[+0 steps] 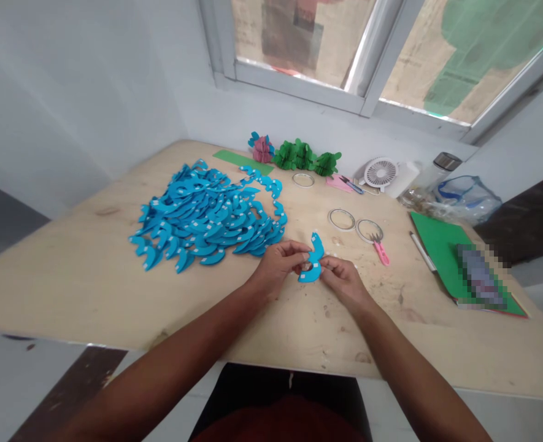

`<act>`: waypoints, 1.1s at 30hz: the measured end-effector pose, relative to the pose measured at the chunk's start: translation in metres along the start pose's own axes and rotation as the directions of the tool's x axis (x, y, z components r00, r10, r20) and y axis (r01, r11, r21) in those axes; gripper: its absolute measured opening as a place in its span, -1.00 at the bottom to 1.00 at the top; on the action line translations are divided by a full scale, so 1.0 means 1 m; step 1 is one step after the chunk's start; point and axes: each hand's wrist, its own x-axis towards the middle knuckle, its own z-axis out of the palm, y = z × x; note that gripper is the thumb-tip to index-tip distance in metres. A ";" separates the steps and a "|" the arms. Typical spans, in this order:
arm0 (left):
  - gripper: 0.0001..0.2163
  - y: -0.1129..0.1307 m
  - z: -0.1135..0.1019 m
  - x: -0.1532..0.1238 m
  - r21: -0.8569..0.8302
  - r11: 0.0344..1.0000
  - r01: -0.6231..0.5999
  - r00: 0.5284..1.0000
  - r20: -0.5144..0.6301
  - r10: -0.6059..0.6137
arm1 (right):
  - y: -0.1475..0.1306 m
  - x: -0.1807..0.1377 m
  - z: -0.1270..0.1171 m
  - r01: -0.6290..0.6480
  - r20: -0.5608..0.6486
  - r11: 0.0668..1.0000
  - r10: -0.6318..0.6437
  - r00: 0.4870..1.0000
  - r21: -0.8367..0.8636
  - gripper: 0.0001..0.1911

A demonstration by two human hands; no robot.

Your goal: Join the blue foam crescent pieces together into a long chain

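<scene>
Between my two hands is a blue paper cutout [316,253] with curved lobes and small white squares on it. My left hand [280,263] pinches its left edge near the middle. On the other side, the fingers of my right hand [342,276] close on the cutout's right edge. A large heap of similar blue paper pieces [211,215], many bearing white squares, lies to the left of my hands. Rolls of narrow tape [342,219] rest just beyond my right hand, and pink-handled snips [381,250] lie to its right.
Green paper shapes [303,156] and a pink-and-blue one [262,149] stand along the wall. A small white fan [380,174], a bottle [437,172] and a plastic bag [469,199] are at the back right. Green sheets [441,245] and a pen [423,252] lie at the right.
</scene>
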 end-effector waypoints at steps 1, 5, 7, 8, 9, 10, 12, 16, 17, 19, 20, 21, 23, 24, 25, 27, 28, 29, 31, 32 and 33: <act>-0.87 0.000 0.000 0.000 -0.005 1.000 0.005 1.000 0.000 -0.005 | 0.000 0.000 0.000 -0.004 -0.002 1.000 0.004 1.000 0.001 -0.74; -0.84 0.000 0.000 0.000 -0.039 0.999 0.021 1.000 0.014 -0.021 | 0.001 0.000 0.000 -0.032 -0.013 0.999 0.032 0.999 0.003 -0.72; -0.84 0.000 0.000 0.000 -0.061 0.998 0.026 0.999 0.025 -0.024 | 0.002 0.000 0.000 -0.037 -0.015 0.999 0.038 0.999 0.008 -0.72; -0.83 0.000 0.000 0.000 -0.070 0.997 0.027 0.999 0.030 -0.025 | 0.002 0.000 0.000 -0.037 -0.015 0.999 0.037 0.999 0.012 -0.73; -0.84 0.000 -0.001 0.000 -0.075 0.997 0.028 0.999 0.036 -0.026 | 0.002 0.000 0.000 -0.034 -0.015 0.999 0.035 0.999 0.019 -0.73; -0.84 0.001 -0.001 0.000 -0.077 0.997 0.030 0.999 0.042 -0.026 | 0.003 0.000 0.000 -0.031 -0.015 0.999 0.031 0.999 0.028 -0.73; -0.84 0.001 -0.001 -0.001 -0.074 0.997 0.032 0.998 0.048 -0.028 | 0.003 0.000 0.000 -0.025 -0.014 0.999 0.025 1.000 0.043 -0.75; -0.83 0.004 0.001 -0.002 -0.071 0.997 0.033 0.999 0.042 -0.030 | 0.005 -0.001 -0.001 -0.024 0.010 0.999 0.024 1.000 0.044 -0.77; -0.83 0.004 0.001 -0.003 -0.070 0.997 0.032 0.999 0.038 -0.029 | 0.005 -0.001 -0.001 -0.024 0.014 0.999 0.023 1.000 0.039 -0.77; -0.83 0.005 0.001 -0.003 -0.060 0.998 0.027 0.999 0.030 -0.025 | 0.006 -0.001 -0.002 -0.018 0.017 0.999 0.018 1.000 0.028 -0.75; -0.83 0.005 0.001 -0.003 -0.052 0.998 0.023 0.999 0.030 -0.022 | 0.006 -0.001 -0.003 -0.013 0.017 1.000 0.012 1.000 0.025 -0.74; -0.83 0.005 0.001 -0.003 -0.042 0.999 0.019 0.999 0.032 -0.018 | 0.006 -0.001 -0.003 -0.006 0.017 1.000 0.006 1.000 0.025 -0.73; -0.84 0.005 0.000 -0.003 -0.017 1.000 0.002 0.999 0.038 -0.002 | 0.006 0.000 -0.004 0.008 0.014 1.000 -0.008 1.000 0.025 -0.71; -0.84 0.004 0.000 -0.003 0.002 1.000 -0.010 0.999 0.040 0.010 | 0.007 0.000 -0.004 0.013 0.006 1.000 -0.014 1.000 0.022 -0.69; -0.84 0.004 0.000 -0.002 0.023 0.999 -0.025 0.999 0.038 0.025 | 0.008 0.000 -0.004 0.019 -0.005 1.000 -0.019 1.000 0.016 -0.67; -0.84 0.003 0.000 -0.003 0.071 0.996 -0.053 0.998 0.028 0.051 | 0.009 0.001 -0.004 0.026 -0.035 1.000 -0.026 0.999 0.006 -0.61; -0.84 0.003 0.000 -0.003 0.093 0.994 -0.062 0.998 0.023 0.060 | 0.010 0.001 -0.004 0.023 -0.047 1.000 -0.023 0.999 0.006 -0.60; -0.85 0.003 0.001 -0.004 0.111 0.992 -0.067 0.998 0.020 0.065 | 0.011 0.001 -0.003 0.015 -0.054 1.000 -0.014 0.998 0.012 -0.59; -0.85 0.003 0.002 -0.005 0.135 0.988 -0.074 0.997 0.018 0.072 | 0.012 0.001 -0.002 -0.010 -0.059 0.999 0.012 0.998 0.031 -0.60; -0.85 0.004 0.003 -0.006 0.143 0.987 -0.077 0.997 0.018 0.075 | 0.012 0.001 -0.001 -0.022 -0.061 0.999 0.024 0.998 0.040 -0.61; -0.86 0.004 0.003 -0.007 0.150 0.985 -0.079 0.997 0.017 0.078 | 0.012 0.000 -0.001 -0.030 -0.065 0.998 0.033 0.997 0.048 -0.62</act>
